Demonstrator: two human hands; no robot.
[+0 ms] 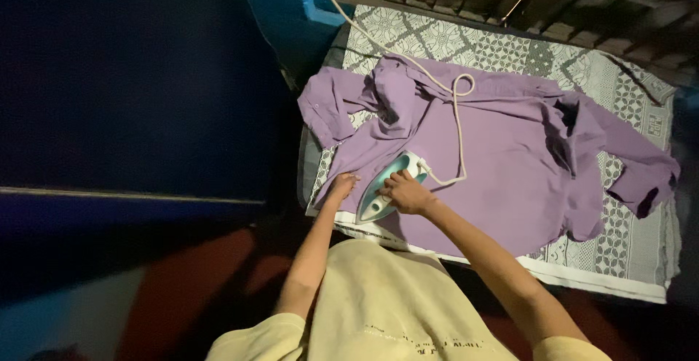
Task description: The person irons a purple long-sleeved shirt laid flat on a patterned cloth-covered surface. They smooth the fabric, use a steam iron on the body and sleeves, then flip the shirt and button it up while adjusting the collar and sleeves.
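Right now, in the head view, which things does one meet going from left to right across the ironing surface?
Left hand pressing on the shirt → white and teal iron with the right hand gripping its handle → loop of the iron's cord → wide purple shirt body → hanging purple sleeve → patterned cloth edge.

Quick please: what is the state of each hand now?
Left hand: open, pressing flat on the purple shirt.
Right hand: closed around the handle of the iron.

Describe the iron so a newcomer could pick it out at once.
Start at the patterned cloth covering the surface, then the purple shirt spread on it. At the shirt's near-left edge, under the right hand, sits the iron: the only white-and-teal thing, trailing a pale cord.
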